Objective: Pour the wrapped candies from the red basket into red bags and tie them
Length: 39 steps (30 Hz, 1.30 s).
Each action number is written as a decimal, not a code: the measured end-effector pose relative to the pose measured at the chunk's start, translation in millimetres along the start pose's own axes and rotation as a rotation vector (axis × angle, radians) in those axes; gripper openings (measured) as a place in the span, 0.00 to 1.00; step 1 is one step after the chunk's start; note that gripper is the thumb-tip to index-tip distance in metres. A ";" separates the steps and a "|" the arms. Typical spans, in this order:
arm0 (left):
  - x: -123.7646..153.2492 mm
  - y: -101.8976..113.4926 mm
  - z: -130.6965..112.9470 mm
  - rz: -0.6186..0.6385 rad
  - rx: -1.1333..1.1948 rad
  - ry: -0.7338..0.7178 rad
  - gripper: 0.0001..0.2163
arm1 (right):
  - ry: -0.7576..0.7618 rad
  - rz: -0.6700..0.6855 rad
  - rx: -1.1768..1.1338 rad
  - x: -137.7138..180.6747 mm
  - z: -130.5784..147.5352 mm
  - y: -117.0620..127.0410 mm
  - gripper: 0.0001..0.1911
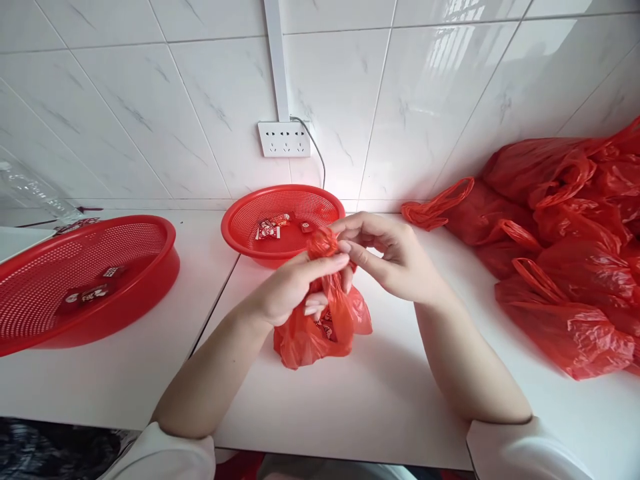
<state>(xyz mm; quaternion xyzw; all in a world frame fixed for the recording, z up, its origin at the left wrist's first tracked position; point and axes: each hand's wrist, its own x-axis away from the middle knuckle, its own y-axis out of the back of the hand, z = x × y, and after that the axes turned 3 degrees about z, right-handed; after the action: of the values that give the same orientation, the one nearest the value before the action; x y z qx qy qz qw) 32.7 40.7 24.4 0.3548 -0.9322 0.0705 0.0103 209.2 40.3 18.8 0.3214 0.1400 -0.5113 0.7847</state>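
A small red plastic bag with wrapped sweets inside stands on the white table in front of me. My left hand pinches the bag's gathered neck from the left, fingers closed on the plastic. My right hand grips the twisted top of the same bag from the right, fingertips meeting the left hand's at a knot-like bunch. Both hands are closed on the bag.
A round red basket with a few wrapped sweets sits just behind the bag. A larger red basket with two dark packets lies at the left. A heap of filled red bags covers the right side. A wall socket is on the tiles.
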 end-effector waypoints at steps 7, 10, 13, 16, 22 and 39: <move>5.6 13.3 -8.9 -0.076 0.014 -0.011 0.14 | 0.114 0.092 0.104 2.2 -3.4 3.5 0.23; 7.0 14.4 -9.9 -0.083 0.004 -0.007 0.13 | 0.173 -0.039 0.168 1.1 -6.8 -2.6 0.19; 7.0 15.2 -9.9 -0.099 0.019 -0.036 0.13 | 0.186 -0.246 0.230 0.3 -8.6 -5.6 0.14; 6.7 16.7 -10.4 -0.148 0.011 -0.098 0.12 | 0.250 -0.384 0.289 2.4 -6.2 -4.0 0.12; 6.6 25.3 -14.9 -0.120 0.163 -0.154 0.10 | 0.416 -0.041 0.440 11.0 2.1 -3.7 0.15; 18.2 26.5 -12.5 -0.328 -1.158 -0.511 0.14 | -0.096 0.000 -0.250 -2.5 -20.8 -12.4 0.17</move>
<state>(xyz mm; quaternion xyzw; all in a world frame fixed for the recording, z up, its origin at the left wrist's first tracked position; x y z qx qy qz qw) 1.1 50.0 34.7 0.4351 -0.7264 -0.5319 -0.0117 199.4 52.1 0.0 0.1962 0.1647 -0.5047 0.8244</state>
